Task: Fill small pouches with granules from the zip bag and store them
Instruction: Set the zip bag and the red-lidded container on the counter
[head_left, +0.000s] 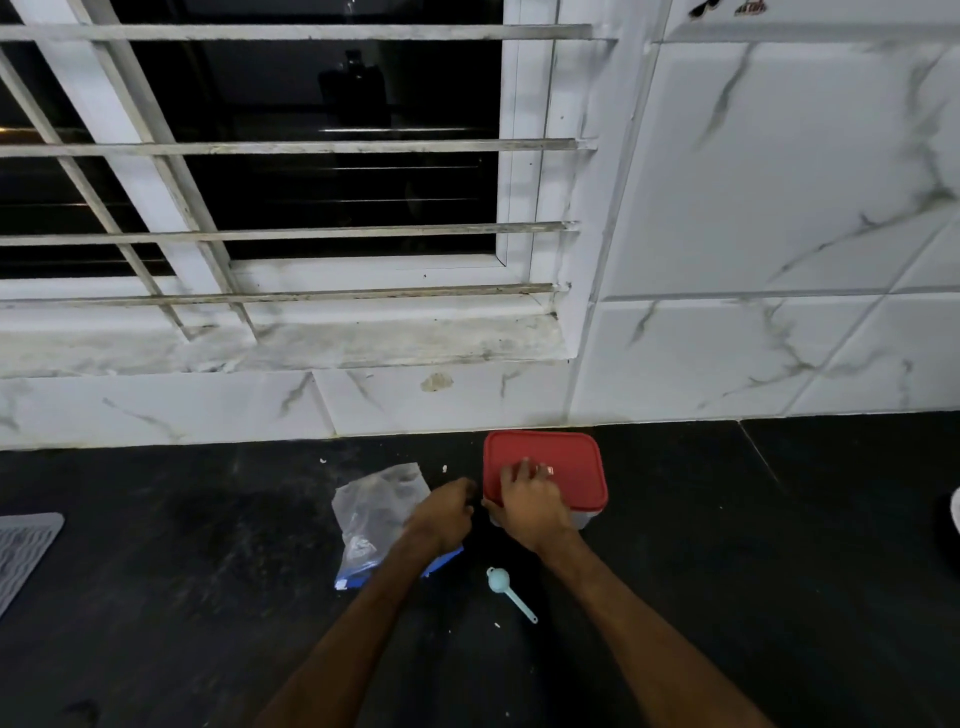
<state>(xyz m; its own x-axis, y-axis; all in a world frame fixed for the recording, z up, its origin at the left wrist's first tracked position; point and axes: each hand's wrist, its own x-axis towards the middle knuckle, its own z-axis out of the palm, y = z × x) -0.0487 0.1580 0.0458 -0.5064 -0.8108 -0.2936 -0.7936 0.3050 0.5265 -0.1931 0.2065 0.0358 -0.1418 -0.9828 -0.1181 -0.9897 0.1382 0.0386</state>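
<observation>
Pressing lid (569, 460) with right hand (530, 506), fingers flat | left hand (447, 512) curled beside box (588, 519), grip unclear | bag (371, 512), scoop (501, 579) nearby

Home kitchen: black counter (727, 545), marble-look wall tiles (779, 182).

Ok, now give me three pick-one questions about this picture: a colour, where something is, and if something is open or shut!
1. What colour is the lid of the box? A red. B green. C yellow.
2. Where is the scoop? A on the lid. B on the counter. C up in the air.
3. How is the box? A lid on. B lid off. C tipped over.
Answers: A, the lid is plainly red; B, it lies flat on the black counter; A, the lid sits on the box under the right hand.
</observation>
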